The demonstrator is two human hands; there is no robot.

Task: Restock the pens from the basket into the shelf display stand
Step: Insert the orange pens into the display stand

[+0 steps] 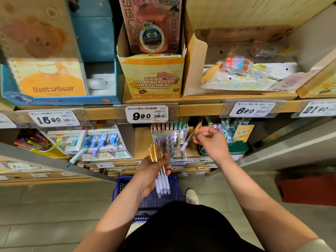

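While four large price labels (54,118) ran along the shelf edge across the middle of the frame, one Butterbear box (49,77) stood above them at the upper left. Low in the centre, the left hand (153,167) curled its fingers round a bunch of pens (162,182), with three lilac tips countable below the palm and gold clips above. One blue basket (121,186) sat on the floor beneath it. Just right of that hand stood one clear display stand (171,142) on the lower shelf. Further right, the right hand (211,140) pinched a single pen (188,140), slanted, its tip at the stand's right side; contact could not be told. One pale shoe (191,196) showed right of the basket.
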